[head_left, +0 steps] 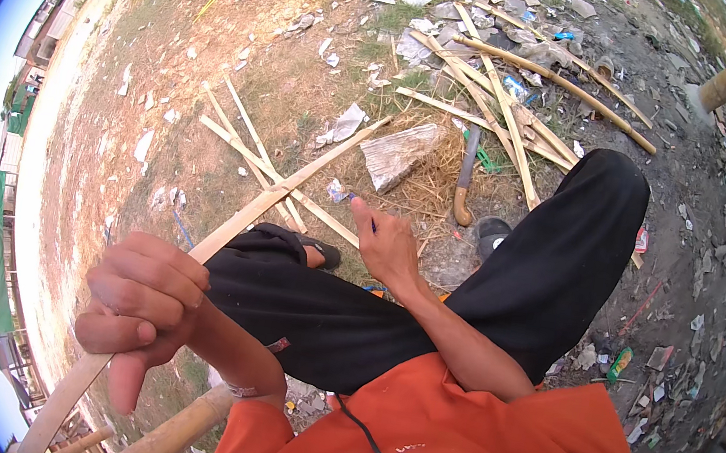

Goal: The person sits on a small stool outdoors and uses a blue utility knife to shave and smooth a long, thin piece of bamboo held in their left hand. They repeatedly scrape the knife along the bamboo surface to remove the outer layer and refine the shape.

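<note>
The left hand (137, 302) wraps its fingers round a bamboo strip (245, 216), cropped below; the right hand (394, 251) pinches a mostly hidden blue object (373, 226).

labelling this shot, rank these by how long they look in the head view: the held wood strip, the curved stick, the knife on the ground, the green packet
1. Wood strip, though nearness to the camera stretches it
2. Curved stick
3. Knife
4. Green packet
</note>
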A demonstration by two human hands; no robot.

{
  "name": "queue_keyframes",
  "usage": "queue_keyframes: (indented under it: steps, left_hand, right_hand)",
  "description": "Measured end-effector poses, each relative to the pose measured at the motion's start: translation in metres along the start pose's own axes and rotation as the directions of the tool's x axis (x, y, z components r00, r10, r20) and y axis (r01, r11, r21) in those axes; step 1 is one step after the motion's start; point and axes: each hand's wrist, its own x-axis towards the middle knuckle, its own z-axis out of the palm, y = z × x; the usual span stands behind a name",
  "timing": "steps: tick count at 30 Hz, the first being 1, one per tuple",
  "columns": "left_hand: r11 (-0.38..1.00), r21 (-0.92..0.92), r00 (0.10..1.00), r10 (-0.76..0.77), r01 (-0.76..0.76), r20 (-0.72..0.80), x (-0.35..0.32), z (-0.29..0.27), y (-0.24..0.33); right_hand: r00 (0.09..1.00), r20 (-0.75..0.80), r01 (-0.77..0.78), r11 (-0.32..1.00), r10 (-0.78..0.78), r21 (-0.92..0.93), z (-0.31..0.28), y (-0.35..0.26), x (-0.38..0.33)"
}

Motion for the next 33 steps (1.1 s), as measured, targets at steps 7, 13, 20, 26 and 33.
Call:
queue_keyframes:
  steps: [7, 13, 20, 26, 33]
  left_hand:
    - [0.997, 0.067, 0.996, -0.025, 0.03, -0.08, -0.004, -0.009, 0.001]
    - [0.997, 0.035, 0.997, -0.072, 0.072, -0.017, 0.002, 0.007, -0.001]
    - [0.997, -0.02, 0.993, -0.077, 0.079, 0.089, 0.003, 0.0, -0.006]
    - [0.997, 0.027, 0.997, -0.072, 0.072, -0.009, 0.006, 0.013, -0.002]
    - [0.992, 0.115, 0.994, -0.042, 0.054, -0.098, 0.002, 0.001, -0.003]
  right_hand:
    - [0.997, -0.026, 0.078, 0.983, -0.075, 0.167, -0.008, -0.02, 0.001]
    - [0.985, -0.056, 0.169, 0.966, -0.161, 0.197, 0.007, -0.022, 0.011]
    - [0.976, -0.114, 0.201, 0.972, -0.187, 0.12, 0.007, -0.017, 0.021]
    - [0.973, -0.123, 0.207, 0.976, -0.198, 0.066, 0.011, -0.006, 0.024]
    - [0.98, -0.118, 0.161, 0.987, -0.161, -0.015, 0.014, -0.011, 0.035]
